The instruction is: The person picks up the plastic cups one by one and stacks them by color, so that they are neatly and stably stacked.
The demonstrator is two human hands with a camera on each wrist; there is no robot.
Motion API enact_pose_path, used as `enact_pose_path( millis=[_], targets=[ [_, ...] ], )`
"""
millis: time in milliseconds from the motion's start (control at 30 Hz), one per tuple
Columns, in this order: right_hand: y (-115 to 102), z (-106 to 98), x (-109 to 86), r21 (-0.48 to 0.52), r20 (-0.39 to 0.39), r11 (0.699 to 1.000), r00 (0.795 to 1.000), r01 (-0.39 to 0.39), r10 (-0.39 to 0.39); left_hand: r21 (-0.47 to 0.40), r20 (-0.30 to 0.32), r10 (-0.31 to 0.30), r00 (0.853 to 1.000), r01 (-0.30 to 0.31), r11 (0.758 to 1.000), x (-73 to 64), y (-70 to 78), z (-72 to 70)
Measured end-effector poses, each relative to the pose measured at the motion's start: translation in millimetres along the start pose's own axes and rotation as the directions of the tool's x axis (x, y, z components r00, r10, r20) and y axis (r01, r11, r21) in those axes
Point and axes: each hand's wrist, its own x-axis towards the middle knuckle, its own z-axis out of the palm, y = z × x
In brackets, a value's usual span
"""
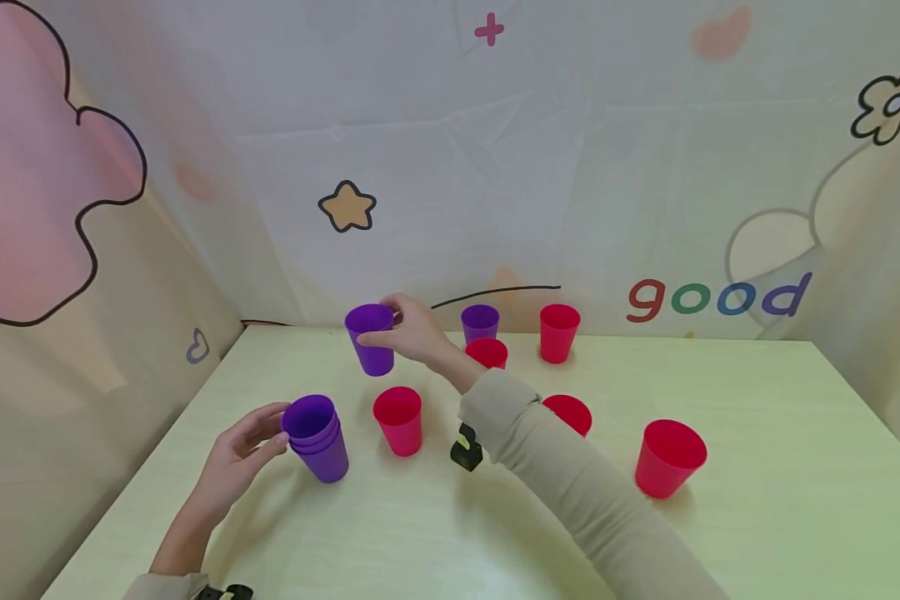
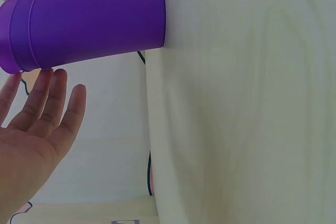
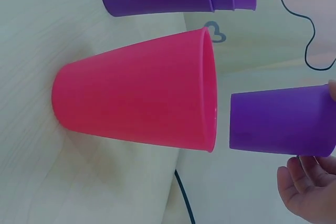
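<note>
In the head view, my right hand (image 1: 414,332) grips a purple cup (image 1: 376,357) near its rim. The right wrist view has this purple cup (image 3: 281,121) off the table, mouth up. At the left stands a stack of purple cups (image 1: 326,461) with three rims visible. My left hand (image 1: 231,465) is beside that stack; in the left wrist view its fairly straight fingertips (image 2: 59,80) touch or nearly touch the upper part. Between the stack and my right sleeve, a red cup (image 1: 400,427) stands upright, large in the right wrist view.
Behind my right arm are another purple cup (image 1: 481,321) and a red cup (image 1: 487,351), partly hidden. A red cup (image 1: 558,335) stands at the back, another (image 1: 570,413) is partly covered by the sleeve, and one (image 1: 666,467) is further right. A printed cloth (image 1: 435,150) hangs behind the table.
</note>
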Motion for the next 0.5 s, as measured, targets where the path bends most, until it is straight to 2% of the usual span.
enact_pose_path(
  millis=[333,500],
  targets=[
    [-10,-6,-10.9,0.046,0.007,0.999,1.0,0.026,-0.027,-0.02,-0.001,0.001,1.0,-0.001,1.0,-0.3,-1.0,0.0],
    [-14,-6,-17.0,0.027,0.011,0.999,0.999,0.046,-0.047,-0.016,-0.003,0.002,1.0,-0.003,1.0,-0.2,-0.9,0.3]
  ],
)
